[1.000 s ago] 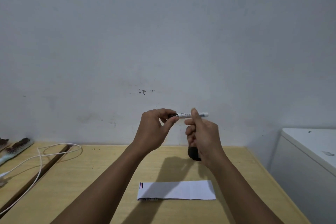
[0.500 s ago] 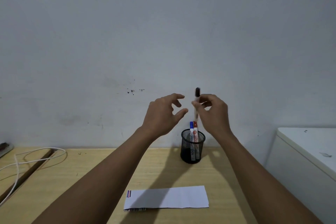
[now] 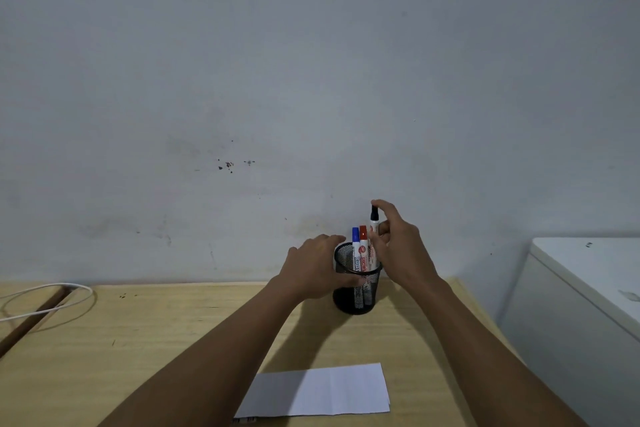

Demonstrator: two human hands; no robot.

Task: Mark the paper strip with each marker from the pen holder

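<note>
Right hand (image 3: 398, 246) pinches black-capped marker (image 3: 374, 225) upright in mesh pen holder (image 3: 356, 284); left hand (image 3: 315, 267) wraps holder's side. Paper strip (image 3: 318, 392) lies nearer on surface. Risk: a snagged marker tips the light holder.

Three markers (image 3: 363, 246), one holder (image 3: 356, 291), one strip (image 3: 318, 392)

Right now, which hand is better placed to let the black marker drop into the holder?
Right. The right hand already pinches the black marker upright, its lower end inside the holder. The left hand is against the holder's side, steadying it.
</note>
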